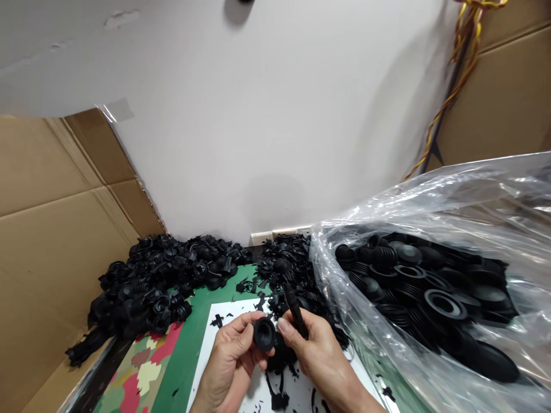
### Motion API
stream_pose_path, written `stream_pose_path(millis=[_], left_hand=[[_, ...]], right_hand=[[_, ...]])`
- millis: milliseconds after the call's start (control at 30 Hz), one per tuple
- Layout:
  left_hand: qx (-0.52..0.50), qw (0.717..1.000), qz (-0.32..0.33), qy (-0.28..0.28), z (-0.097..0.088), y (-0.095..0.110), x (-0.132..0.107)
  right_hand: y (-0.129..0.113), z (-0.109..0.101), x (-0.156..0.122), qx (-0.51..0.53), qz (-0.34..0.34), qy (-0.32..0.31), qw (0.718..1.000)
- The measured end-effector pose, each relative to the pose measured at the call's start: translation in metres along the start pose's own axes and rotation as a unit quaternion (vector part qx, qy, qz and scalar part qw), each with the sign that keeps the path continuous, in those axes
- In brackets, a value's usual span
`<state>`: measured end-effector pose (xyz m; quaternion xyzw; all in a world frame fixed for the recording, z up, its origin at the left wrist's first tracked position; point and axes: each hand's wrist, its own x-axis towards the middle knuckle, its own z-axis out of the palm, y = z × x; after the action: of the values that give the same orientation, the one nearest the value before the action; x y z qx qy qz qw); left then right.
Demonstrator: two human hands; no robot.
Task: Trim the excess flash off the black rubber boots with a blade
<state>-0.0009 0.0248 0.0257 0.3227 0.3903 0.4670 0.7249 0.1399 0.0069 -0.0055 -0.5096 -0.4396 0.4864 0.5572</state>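
My left hand (235,353) pinches a round black rubber boot (264,334) between thumb and fingers, its hollow, ringed end facing up toward me. Close on its right, my right hand (322,350) is closed around a dark, slim, pen-like tool (294,310) that slants up and to the left. The working tip of this tool is hidden, so its exact kind cannot be made out. Beneath both hands lies a white sheet (206,338), strewn with black rubber scraps (279,398).
Ribbed black rubber boots (167,269) are heaped at the left, and black trimmings (286,264) lie behind the hands. A clear plastic bag (344,321) with more rubber parts (413,287) spreads on the right. Cardboard (55,229) stands left; a white wall (275,126) rises behind the green mat (176,367).
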Motion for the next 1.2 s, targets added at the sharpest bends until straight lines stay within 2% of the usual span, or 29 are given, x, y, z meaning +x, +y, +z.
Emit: stream_pose_path(millis=[167, 500, 800, 1033, 1200], left_hand=[[-0.007, 1.0, -0.003, -0.01, -0.002, -0.001, -0.001], [-0.006, 1.0, -0.002, -0.013, -0.002, -0.002, 0.002], [-0.007, 1.0, -0.004, 0.005, -0.002, -0.002, 0.0], [-0.02, 1.0, -0.006, 0.008, -0.004, -0.003, 0.002], [-0.021, 1.0, -0.011, 0.014, -0.002, -0.002, 0.003]], right_hand=[[0.004, 0.001, -0.001, -0.011, 0.007, -0.014, 1.0], [-0.002, 0.001, -0.003, -0.01, -0.002, -0.032, 0.999], [-0.008, 0.001, -0.007, -0.01, -0.017, -0.034, 0.999], [-0.005, 0.001, -0.007, -0.012, 0.013, -0.022, 1.0], [-0.004, 0.002, -0.007, -0.013, 0.009, -0.011, 1.0]])
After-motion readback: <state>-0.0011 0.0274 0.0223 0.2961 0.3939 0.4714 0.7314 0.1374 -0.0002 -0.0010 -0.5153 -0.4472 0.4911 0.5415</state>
